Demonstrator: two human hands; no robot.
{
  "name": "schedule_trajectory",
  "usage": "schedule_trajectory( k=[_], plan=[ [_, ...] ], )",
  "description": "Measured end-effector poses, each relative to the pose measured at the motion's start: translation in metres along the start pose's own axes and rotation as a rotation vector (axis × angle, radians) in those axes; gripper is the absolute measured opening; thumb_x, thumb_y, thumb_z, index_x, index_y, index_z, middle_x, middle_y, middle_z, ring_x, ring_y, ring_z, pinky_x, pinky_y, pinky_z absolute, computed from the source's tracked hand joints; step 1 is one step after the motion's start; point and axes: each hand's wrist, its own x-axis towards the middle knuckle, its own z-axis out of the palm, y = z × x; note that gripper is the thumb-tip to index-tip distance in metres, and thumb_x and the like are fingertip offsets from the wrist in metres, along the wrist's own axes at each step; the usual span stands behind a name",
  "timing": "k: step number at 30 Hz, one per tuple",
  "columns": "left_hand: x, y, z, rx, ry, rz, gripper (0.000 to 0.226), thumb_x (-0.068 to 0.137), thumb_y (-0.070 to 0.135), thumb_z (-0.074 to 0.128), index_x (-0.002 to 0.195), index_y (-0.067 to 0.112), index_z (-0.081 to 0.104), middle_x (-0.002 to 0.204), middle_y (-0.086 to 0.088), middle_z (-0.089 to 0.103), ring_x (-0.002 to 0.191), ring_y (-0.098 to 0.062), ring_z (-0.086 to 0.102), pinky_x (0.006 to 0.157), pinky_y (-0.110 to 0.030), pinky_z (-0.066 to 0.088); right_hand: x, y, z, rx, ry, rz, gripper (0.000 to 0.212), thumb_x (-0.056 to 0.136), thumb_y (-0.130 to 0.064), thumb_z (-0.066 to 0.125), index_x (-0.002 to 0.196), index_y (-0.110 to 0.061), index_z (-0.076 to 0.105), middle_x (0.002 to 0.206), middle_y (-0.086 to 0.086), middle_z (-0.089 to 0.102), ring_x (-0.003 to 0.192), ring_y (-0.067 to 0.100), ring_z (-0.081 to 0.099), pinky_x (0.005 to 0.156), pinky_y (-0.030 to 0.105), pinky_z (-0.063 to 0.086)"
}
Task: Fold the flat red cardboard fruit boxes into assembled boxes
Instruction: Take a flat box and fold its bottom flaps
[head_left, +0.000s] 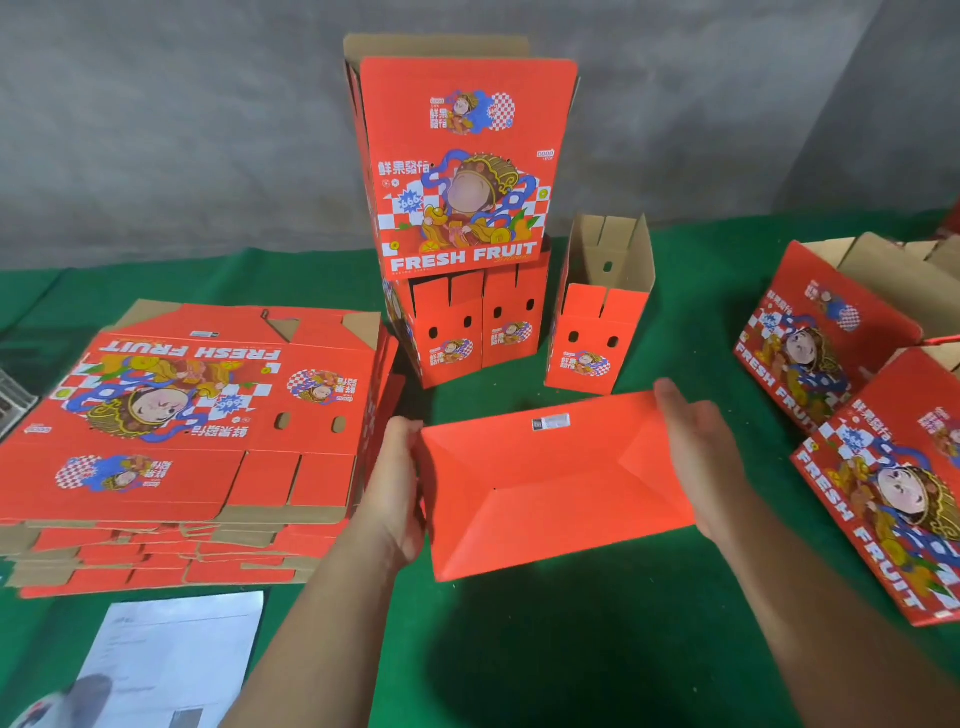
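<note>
Two hands held one red box (550, 483) between them, low over the green desk (519, 634) in front of the person. The left hand (397, 488) pressed flat against its left side and the right hand (701, 462) lay along its right edge. The fingers (675, 410) of both looked fairly straight, yet their tips went behind the cardboard, so how far they curled round it could not be made out. The box showed its folded bottom, with diagonal creases and one small white label (550, 422).

To the left lay one stack of flats (182, 415); the number of sheets in it could not be counted from the edges. Behind the held box stood one tall box (462, 166) on top of a lower pair (467, 322), though whether that pair was two boxes or one was unclear. One narrow open box (597, 322) stood just to their right. At the right edge lay two more boxes (810, 353), both cut off by the frame. One sheet of paper (171, 660) lay at the lower left, its print too blurred to read and its corner cut off.
</note>
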Motion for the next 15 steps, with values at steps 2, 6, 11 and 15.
schedule_trajectory(
  k=[2, 6, 11, 15],
  plan=[
    [0.003, 0.000, -0.009, -0.046, -0.075, 0.133, 0.050, 0.062, 0.041, 0.063, 0.107, 0.021, 0.071, 0.115, -0.009, 0.068, 0.103, -0.027, 0.061, 0.095, -0.042, 0.043, -0.004, -0.001, -0.003, 0.045, -0.024, 0.036, 0.068, 0.086, -0.080, 0.053, 0.093, -0.013, 0.056, 0.084, 0.002, 0.057, 0.074, 0.021, 0.056, 0.065, 0.037, 0.038],
    [0.002, -0.013, -0.010, -0.056, -0.108, 0.375, 0.063, 0.079, 0.003, 0.069, 0.138, 0.025, 0.059, 0.124, -0.006, 0.074, 0.103, -0.022, 0.073, 0.086, -0.038, 0.059, -0.013, 0.010, -0.003, 0.160, -0.197, -0.007, 0.017, 0.101, -0.040, 0.065, 0.104, -0.025, 0.072, 0.101, -0.001, 0.079, 0.093, 0.020, 0.076, 0.080, 0.037, 0.058],
    [0.008, -0.042, -0.010, 0.131, -0.046, 0.379, 0.054, 0.091, 0.005, 0.076, 0.136, 0.025, 0.055, 0.123, -0.005, 0.076, 0.109, -0.024, 0.075, 0.082, -0.037, 0.064, -0.019, 0.028, 0.004, 0.149, -0.290, -0.116, 0.023, 0.104, -0.018, 0.062, 0.113, -0.036, 0.072, 0.095, -0.021, 0.079, 0.083, -0.007, 0.073, 0.065, 0.005, 0.049],
    [0.017, -0.053, -0.009, 0.215, -0.039, 0.460, 0.073, 0.091, -0.005, 0.074, 0.146, 0.030, 0.041, 0.122, 0.008, 0.074, 0.107, -0.013, 0.074, 0.072, -0.034, 0.063, -0.016, 0.047, 0.011, 0.032, -0.292, -0.040, 0.027, 0.103, -0.013, 0.062, 0.105, -0.039, 0.070, 0.086, -0.031, 0.074, 0.079, -0.012, 0.069, 0.059, 0.005, 0.047]
  ],
)
